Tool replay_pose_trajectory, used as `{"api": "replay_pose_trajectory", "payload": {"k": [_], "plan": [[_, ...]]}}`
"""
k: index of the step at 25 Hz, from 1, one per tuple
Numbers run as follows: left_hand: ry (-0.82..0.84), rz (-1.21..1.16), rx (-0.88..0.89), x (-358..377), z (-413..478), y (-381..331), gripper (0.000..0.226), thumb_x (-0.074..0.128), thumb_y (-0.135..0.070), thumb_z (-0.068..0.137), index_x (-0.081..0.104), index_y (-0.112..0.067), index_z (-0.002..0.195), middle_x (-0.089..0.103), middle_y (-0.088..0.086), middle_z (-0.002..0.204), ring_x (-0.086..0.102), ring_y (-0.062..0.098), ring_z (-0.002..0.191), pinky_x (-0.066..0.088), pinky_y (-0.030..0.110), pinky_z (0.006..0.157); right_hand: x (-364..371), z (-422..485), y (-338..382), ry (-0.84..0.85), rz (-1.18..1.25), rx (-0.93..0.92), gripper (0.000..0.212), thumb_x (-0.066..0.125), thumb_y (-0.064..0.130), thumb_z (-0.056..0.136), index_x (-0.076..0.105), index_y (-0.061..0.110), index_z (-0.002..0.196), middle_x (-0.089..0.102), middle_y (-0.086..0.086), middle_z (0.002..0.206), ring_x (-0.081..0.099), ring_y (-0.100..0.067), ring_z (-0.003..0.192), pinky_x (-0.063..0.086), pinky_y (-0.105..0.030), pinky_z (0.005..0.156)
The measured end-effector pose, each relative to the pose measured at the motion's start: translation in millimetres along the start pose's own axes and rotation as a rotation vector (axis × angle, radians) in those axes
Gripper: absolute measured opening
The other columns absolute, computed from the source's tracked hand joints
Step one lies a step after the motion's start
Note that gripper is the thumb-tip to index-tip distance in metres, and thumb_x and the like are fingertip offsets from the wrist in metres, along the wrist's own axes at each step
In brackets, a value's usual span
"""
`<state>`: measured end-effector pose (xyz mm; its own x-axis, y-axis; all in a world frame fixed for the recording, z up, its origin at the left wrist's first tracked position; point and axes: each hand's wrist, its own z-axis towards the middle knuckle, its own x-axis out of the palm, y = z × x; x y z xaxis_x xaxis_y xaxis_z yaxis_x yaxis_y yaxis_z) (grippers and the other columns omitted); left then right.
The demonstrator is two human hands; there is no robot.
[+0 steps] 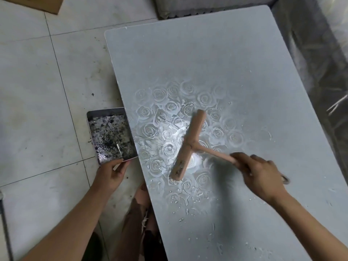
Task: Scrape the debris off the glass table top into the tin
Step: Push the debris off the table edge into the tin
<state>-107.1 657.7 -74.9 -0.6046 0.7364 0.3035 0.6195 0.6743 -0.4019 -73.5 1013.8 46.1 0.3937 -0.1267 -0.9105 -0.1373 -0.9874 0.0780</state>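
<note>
My right hand is curled tight round the handle of the pink scraper, whose blade lies on the rose-patterned glass table top. My left hand grips the near corner of the tin, thumb over its rim, holding it against the table's left edge. White debris flecks the glass near me.

Floor: pale tiles, stained, dark grout lines. Cardboard lies far left. Grey padded item beyond. Crinkled grey sheeting at right.
</note>
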Motion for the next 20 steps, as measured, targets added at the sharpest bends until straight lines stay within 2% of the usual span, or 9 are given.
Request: {"api": "replay_pose_trajectory", "payload": {"k": [2,5,7,9,12,14,16,18,20], "plan": [[-0.118,-0.162,-0.057,0,8,-2,0.024,0.039,0.009,0.095,0.055,-0.002,0.082,0.06,0.01,0.09,0.053,0.031,0.119,0.042,0.031,0.106,-15,-25,-42,-0.001,-0.028,0.066,0.022,0.057,0.029,0.091,0.065,0.027,0.112,0.063,-0.005,0.071,0.065,-0.035,0.071,0.048,-0.042,0.062],[-0.181,-0.2,-0.104,0,13,-2,0.026,0.042,0.01,0.092,0.052,-0.002,0.072,0.063,0.013,0.08,0.061,0.03,0.091,0.058,0.033,0.075,-24,-60,-72,0.032,-0.174,0.171,0.02,0.061,0.033,0.085,0.068,0.026,0.102,0.057,0.0,0.06,0.064,-0.034,0.06,0.045,-0.037,0.053],[-0.152,-0.166,-0.103,-3,13,0,0.031,0.043,0.012,0.092,0.058,0.0,0.068,0.068,0.01,0.069,0.064,0.025,0.081,0.059,0.033,0.074,-13,-61,-61,0.052,-0.178,0.153,0.018,0.064,0.029,0.084,0.071,0.024,0.1,0.054,-0.001,0.056,0.063,-0.034,0.058,0.043,-0.037,0.054],[-0.104,-0.056,-0.052,-8,15,1,0.04,0.043,0.013,0.091,0.065,0.0,0.061,0.07,0.005,0.072,0.068,0.018,0.077,0.059,0.031,0.077,3,-40,-27,0.05,-0.128,0.124,0.018,0.063,0.025,0.088,0.069,0.023,0.104,0.055,-0.003,0.06,0.063,-0.035,0.062,0.04,-0.038,0.058],[-0.116,-0.179,-0.086,-13,21,4,0.055,0.045,0.013,0.089,0.064,-0.004,0.041,0.07,0.011,0.073,0.072,0.022,0.071,0.055,0.035,0.08,16,17,27,0.025,-0.065,-0.056,0.023,0.055,0.025,0.093,0.062,0.028,0.115,0.059,-0.005,0.07,0.063,-0.034,0.072,0.038,-0.038,0.065],[-0.127,-0.196,-0.08,-14,25,6,0.055,0.044,0.015,0.089,0.064,-0.003,0.041,0.07,0.009,0.064,0.072,0.018,0.063,0.058,0.032,0.074,18,51,58,0.017,-0.082,-0.2,0.028,0.048,0.026,0.094,0.056,0.033,0.12,0.061,-0.005,0.079,0.062,-0.032,0.079,0.038,-0.038,0.072],[-0.145,-0.22,-0.089,-12,26,8,0.044,0.042,0.015,0.091,0.063,0.002,0.054,0.068,0.009,0.064,0.071,0.016,0.059,0.059,0.026,0.06,13,78,91,0.015,-0.144,-0.306,0.03,0.037,0.034,0.096,0.052,0.035,0.121,0.061,-0.004,0.086,0.06,-0.029,0.085,0.038,-0.037,0.078],[-0.169,-0.257,-0.134,-13,28,7,0.029,0.041,0.014,0.091,0.057,0.001,0.071,0.064,0.013,0.072,0.07,0.023,0.067,0.057,0.024,0.052,3,100,124,-0.009,-0.205,-0.408,0.035,0.028,0.041,0.094,0.052,0.035,0.119,0.06,-0.004,0.088,0.059,-0.028,0.086,0.035,-0.036,0.079],[-0.172,-0.279,-0.157,-15,31,7,0.031,0.041,0.014,0.09,0.059,0.003,0.068,0.061,0.015,0.078,0.063,0.026,0.081,0.058,0.025,0.052,-15,115,138,-0.066,-0.231,-0.512,0.028,0.036,0.037,0.097,0.054,0.035,0.118,0.061,-0.005,0.087,0.059,-0.029,0.085,0.034,-0.036,0.077]]}}
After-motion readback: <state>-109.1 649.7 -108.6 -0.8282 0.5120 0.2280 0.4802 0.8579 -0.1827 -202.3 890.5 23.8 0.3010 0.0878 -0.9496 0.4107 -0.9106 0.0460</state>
